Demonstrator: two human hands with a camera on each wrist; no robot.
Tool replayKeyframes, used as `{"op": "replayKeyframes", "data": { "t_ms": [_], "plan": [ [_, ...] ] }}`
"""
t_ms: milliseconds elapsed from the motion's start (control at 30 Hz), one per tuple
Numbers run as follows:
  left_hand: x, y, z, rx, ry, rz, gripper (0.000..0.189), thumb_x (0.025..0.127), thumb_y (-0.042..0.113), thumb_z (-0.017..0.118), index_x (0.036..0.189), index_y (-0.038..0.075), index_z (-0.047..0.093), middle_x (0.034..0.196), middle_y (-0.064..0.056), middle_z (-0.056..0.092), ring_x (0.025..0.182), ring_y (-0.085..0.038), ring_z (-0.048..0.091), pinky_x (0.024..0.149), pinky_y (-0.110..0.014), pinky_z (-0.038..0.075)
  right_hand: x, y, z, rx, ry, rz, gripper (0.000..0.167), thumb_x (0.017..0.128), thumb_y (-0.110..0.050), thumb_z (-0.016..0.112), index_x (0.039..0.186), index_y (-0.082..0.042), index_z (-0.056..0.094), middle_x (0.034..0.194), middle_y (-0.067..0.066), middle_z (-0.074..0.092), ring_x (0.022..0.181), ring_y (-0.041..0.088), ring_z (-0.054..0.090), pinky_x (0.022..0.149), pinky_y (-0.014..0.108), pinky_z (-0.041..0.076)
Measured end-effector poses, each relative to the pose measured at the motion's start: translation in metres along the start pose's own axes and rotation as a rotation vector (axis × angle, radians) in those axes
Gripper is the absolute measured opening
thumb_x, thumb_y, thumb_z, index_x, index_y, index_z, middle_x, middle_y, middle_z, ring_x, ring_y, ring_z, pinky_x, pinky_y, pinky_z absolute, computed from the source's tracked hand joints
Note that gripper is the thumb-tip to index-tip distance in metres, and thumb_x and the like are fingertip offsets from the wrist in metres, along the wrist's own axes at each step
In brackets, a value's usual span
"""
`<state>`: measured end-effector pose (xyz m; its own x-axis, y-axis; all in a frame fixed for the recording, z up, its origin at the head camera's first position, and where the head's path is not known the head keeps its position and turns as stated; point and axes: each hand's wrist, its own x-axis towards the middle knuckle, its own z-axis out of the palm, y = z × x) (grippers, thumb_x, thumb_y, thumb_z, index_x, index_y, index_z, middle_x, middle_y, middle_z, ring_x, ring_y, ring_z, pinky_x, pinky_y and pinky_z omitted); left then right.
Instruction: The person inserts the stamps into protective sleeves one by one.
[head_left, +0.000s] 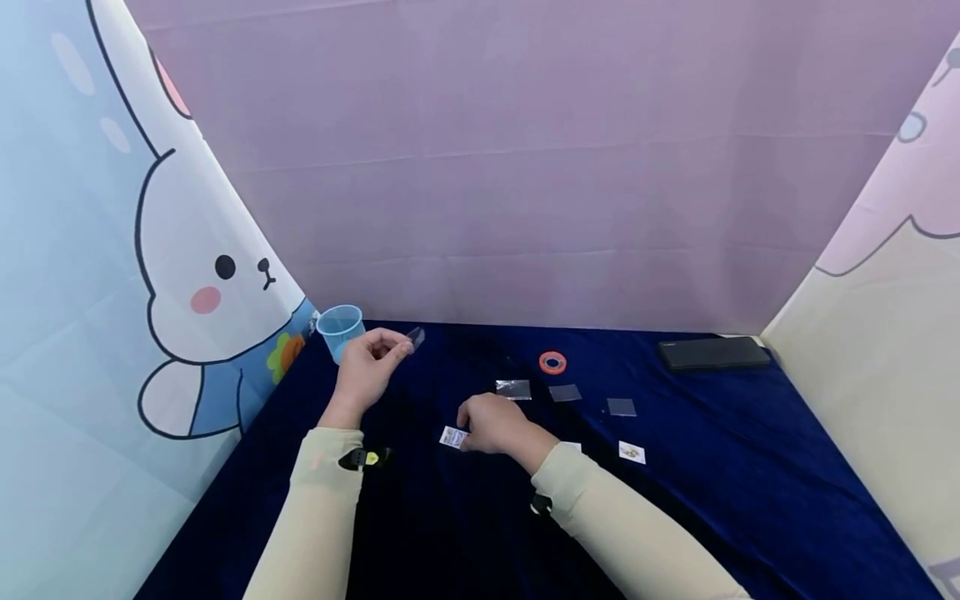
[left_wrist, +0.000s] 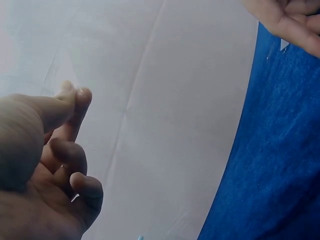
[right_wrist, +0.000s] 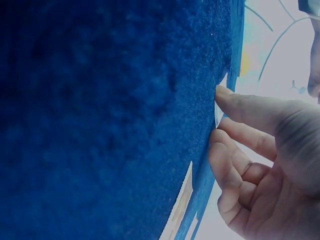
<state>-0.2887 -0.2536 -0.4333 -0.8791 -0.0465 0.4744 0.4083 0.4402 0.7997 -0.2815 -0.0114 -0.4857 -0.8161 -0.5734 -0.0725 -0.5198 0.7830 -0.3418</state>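
Observation:
My left hand (head_left: 367, 371) is raised beside the blue cup and pinches a small clear plastic piece (head_left: 416, 338) between thumb and index finger. In the left wrist view the pinching fingertips (left_wrist: 84, 95) show, but the clear film hardly stands out against the pale backdrop. Low over the dark blue cloth, my right hand (head_left: 495, 423) has thumb and fingers at the edges of a small printed card (head_left: 452, 437). The right wrist view puts the thumb on this card (right_wrist: 219, 111), with the index finger at its near end.
Behind the left hand stands a translucent blue cup (head_left: 340, 323). Clear plastic pieces (head_left: 513, 390) lie in a row beyond the right hand, below an orange ring-shaped roll (head_left: 552, 362). Another printed card (head_left: 632, 452) lies to the right. A black phone-like slab (head_left: 714, 353) sits at the back right.

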Motion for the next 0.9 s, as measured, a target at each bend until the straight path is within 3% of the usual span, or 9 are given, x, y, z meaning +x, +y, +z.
{"op": "replayKeyframes", "data": {
  "t_ms": [233,333,400,500,633,900],
  "plan": [
    [0.0,-0.002,0.002,-0.013,0.046,-0.023,0.011,0.092,0.024,0.085,0.094,0.016,0.077,0.076,-0.007,0.062,0.059,-0.017,0.045,0.053,-0.025,0.037,0.0,0.002,0.002,0.019,0.038,-0.014,0.018,0.083,-0.03,0.089,0.081,-0.028,0.071,0.072,-0.015,0.06,0.065,0.008,0.057,0.063,0.032,0.049],
    [-0.004,0.016,0.001,0.0,0.038,-0.047,0.011,0.092,0.019,0.084,0.095,0.011,0.078,0.078,-0.016,0.063,0.059,-0.017,0.044,0.053,-0.025,0.036,-0.001,0.007,0.003,0.062,0.043,-0.015,0.021,0.086,-0.023,0.084,0.076,-0.028,0.066,0.073,-0.013,0.06,0.064,0.009,0.056,0.062,0.031,0.049],
    [-0.004,0.019,0.002,0.001,0.031,-0.065,0.011,0.092,0.016,0.084,0.095,0.007,0.078,0.079,-0.022,0.062,0.059,-0.016,0.043,0.053,-0.025,0.036,-0.003,0.012,0.002,0.108,0.044,-0.025,0.022,0.089,-0.019,0.08,0.075,-0.027,0.065,0.073,-0.012,0.061,0.064,0.009,0.056,0.063,0.031,0.049],
    [-0.003,0.015,0.003,-0.003,0.025,-0.085,0.011,0.091,0.013,0.084,0.096,0.005,0.078,0.081,-0.026,0.063,0.058,-0.013,0.042,0.053,-0.024,0.035,-0.006,0.02,-0.002,0.218,0.028,-0.056,0.02,0.093,-0.016,0.077,0.078,-0.025,0.066,0.075,-0.011,0.063,0.064,0.009,0.057,0.066,0.031,0.051],
    [-0.001,0.001,0.003,-0.02,0.014,-0.083,0.014,0.089,0.019,0.087,0.095,0.008,0.079,0.085,-0.019,0.069,0.059,-0.014,0.044,0.053,-0.025,0.037,-0.009,0.032,-0.011,0.404,0.056,-0.112,0.017,0.094,-0.012,0.078,0.083,-0.02,0.067,0.077,-0.008,0.066,0.068,0.011,0.061,0.069,0.032,0.053],
    [-0.004,0.007,0.009,-0.089,-0.051,-0.049,0.015,0.087,0.025,0.089,0.09,0.012,0.08,0.085,-0.006,0.074,0.058,-0.017,0.047,0.052,-0.027,0.04,-0.03,0.053,-0.036,0.582,0.193,-0.112,0.003,0.097,-0.014,0.074,0.096,-0.015,0.072,0.088,-0.005,0.068,0.074,0.016,0.062,0.068,0.035,0.051]
  ]
}}
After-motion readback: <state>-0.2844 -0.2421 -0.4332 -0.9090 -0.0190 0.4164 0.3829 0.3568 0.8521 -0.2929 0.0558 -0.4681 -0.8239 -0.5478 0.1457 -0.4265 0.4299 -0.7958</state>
